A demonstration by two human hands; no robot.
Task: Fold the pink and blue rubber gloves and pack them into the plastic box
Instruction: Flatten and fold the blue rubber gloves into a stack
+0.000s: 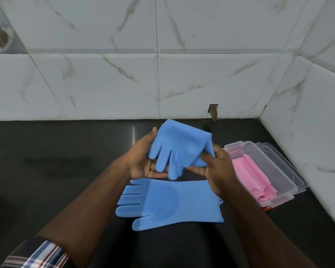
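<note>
Left hand cups the raised blue glove, right hand pinches its cuff side: folding in progress. Second blue glove flat on tabletop below. Pink gloves already in plastic box, right. Next: finish fold, carry right.

Black glossy countertop runs up to the walls | white marble-veined tiled wall along the back edge, a second tiled wall closing the right corner | small chipped hole in the back wall's base near that corner.
</note>
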